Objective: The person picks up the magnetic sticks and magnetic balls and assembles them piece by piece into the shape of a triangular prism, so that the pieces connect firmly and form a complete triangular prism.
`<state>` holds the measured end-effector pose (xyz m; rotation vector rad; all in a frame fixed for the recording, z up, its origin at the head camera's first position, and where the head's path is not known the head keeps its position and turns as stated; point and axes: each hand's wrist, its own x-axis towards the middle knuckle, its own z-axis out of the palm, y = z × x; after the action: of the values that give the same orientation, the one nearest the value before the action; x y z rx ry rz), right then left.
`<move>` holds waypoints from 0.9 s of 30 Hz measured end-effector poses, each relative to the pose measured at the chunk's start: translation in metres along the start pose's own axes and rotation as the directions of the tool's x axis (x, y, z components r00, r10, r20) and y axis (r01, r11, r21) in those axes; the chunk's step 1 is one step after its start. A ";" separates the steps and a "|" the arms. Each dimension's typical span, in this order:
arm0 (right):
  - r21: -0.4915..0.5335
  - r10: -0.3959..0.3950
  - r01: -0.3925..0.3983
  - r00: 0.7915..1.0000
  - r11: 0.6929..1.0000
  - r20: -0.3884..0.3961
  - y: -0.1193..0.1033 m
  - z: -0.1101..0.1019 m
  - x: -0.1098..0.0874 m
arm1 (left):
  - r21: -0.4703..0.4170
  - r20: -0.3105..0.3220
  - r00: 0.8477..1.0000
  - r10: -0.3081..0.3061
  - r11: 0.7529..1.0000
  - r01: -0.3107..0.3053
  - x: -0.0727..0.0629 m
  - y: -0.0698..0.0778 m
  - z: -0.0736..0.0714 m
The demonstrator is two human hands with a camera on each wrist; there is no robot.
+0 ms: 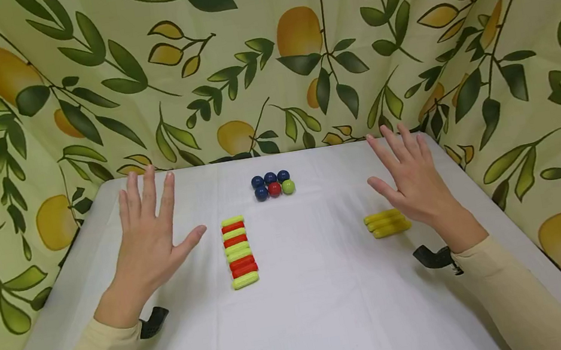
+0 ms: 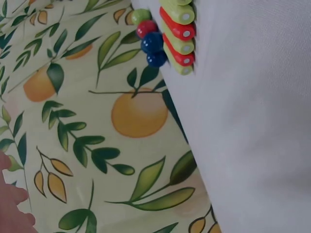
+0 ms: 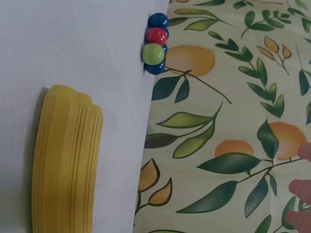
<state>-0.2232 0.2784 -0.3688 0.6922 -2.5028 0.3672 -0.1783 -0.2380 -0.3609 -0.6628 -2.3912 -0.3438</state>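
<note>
My left hand [image 1: 145, 237] is held over the left part of the table, fingers straight and spread, with nothing in it. To its right lies a column of short green and red rods [image 1: 239, 254], side by side; the left wrist view shows small metallic dots on the ends of these rods [image 2: 181, 30]. My right hand [image 1: 414, 182], also spread and holding nothing, is above the right side. Just left of it lie three yellow rods [image 1: 387, 223], seen slightly curved and ridged in the right wrist view [image 3: 65, 160]. Fingertips [image 3: 302, 191] show at that view's edge.
Toward the back of the white table [image 1: 309, 328], several blue balls [image 1: 270, 178], one red ball [image 1: 274, 190] and one green ball [image 1: 288, 186] sit in two rows. A leaf-and-fruit patterned curtain [image 1: 246, 17] surrounds the back and sides. Black wrist cameras [image 1: 154, 322] are strapped on.
</note>
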 end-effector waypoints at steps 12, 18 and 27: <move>0.227 0.032 -0.013 0.996 0.974 -0.081 -0.002 0.006 0.040 | -0.242 0.137 0.983 -0.124 0.958 0.154 0.036 -0.004 -0.002; 0.321 0.023 -0.050 0.996 0.946 0.085 -0.015 0.026 0.079 | -0.321 0.282 0.950 -0.138 0.919 0.229 0.062 -0.004 0.009; 0.399 -0.017 -0.117 0.948 0.909 0.316 -0.029 0.075 0.123 | -0.330 0.423 0.898 -0.123 0.902 0.279 0.059 0.002 0.024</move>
<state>-0.3286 0.1762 -0.3614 0.9106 -2.7752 0.8912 -0.2288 -0.2046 -0.3416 -0.7026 -2.8211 -0.8615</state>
